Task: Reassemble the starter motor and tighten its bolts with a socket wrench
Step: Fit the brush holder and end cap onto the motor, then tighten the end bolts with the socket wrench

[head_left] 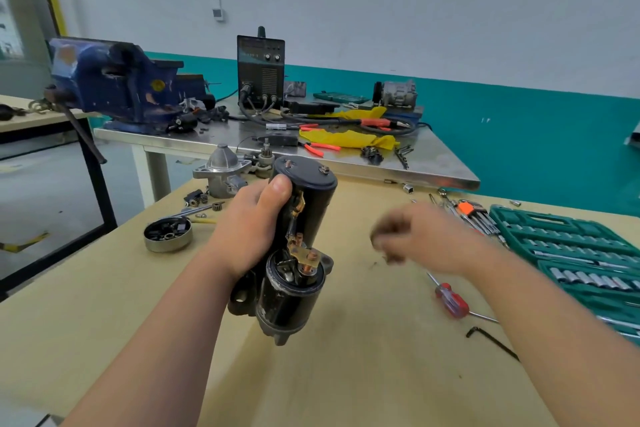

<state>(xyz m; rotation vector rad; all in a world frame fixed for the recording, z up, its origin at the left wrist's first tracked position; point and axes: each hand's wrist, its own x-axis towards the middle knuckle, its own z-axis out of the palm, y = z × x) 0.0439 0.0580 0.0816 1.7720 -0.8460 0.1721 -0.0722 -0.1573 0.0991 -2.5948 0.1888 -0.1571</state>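
Observation:
My left hand [254,225] grips the black starter motor [294,253] around its long cylindrical body and holds it above the wooden table [346,374]. The motor's solenoid with copper terminals faces me at the lower end. My right hand [415,239] hovers to the right of the motor, blurred, fingers curled; whether they hold anything small is unclear. The green socket set case [571,260] lies open at the right edge, with sockets and extension bars in it.
A red-handled screwdriver [452,300] and a black hex key [491,340] lie near my right forearm. A round metal cap [168,234], small gears and an aluminium nose housing [223,166] sit at the left. Behind, a steel table [433,163] carries a blue vise [117,80], a welder and pliers.

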